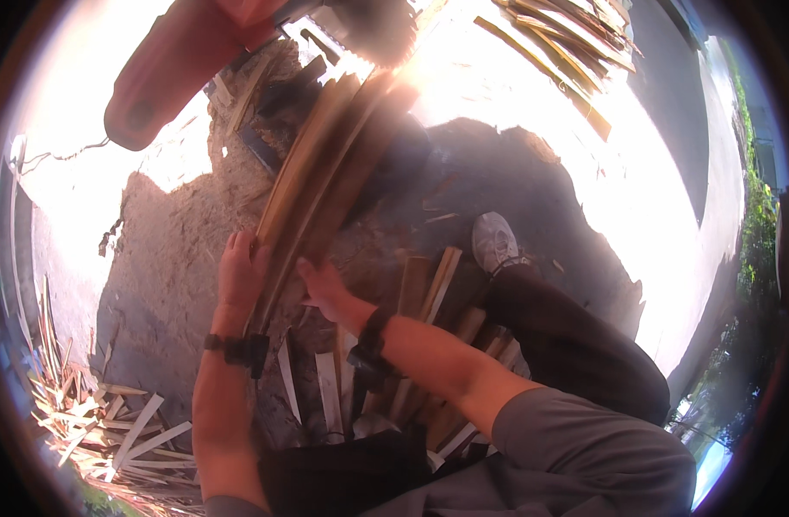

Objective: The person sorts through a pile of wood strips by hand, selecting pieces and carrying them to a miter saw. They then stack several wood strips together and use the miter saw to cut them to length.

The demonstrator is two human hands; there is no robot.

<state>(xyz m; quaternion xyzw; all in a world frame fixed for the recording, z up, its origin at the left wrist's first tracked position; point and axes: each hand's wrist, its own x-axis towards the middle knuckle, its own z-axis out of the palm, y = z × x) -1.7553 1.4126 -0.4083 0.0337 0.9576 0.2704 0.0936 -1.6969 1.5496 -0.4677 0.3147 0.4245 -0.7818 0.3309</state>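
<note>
A long bundle of brown wooden strips (312, 185) slants away from me, its far end beneath a round toothed saw blade (373, 33). The far end is blurred and washed out by glare. My left hand (242, 274) grips the near left edge of the strips, fingers closed over it. On the right side, my right hand (324, 286) holds the near right edge, thumb on top and the other fingers partly hidden. The blade belongs to a power saw with a red body (183, 69), which fills the upper left.
Cut wood pieces (330, 388) lie by my legs. A heap of thin offcuts (127, 435) sits at the lower left, and a stack of long strips (571, 43) at the far right. My right shoe (495, 241) rests on the dusty ground, part shaded, part sunlit.
</note>
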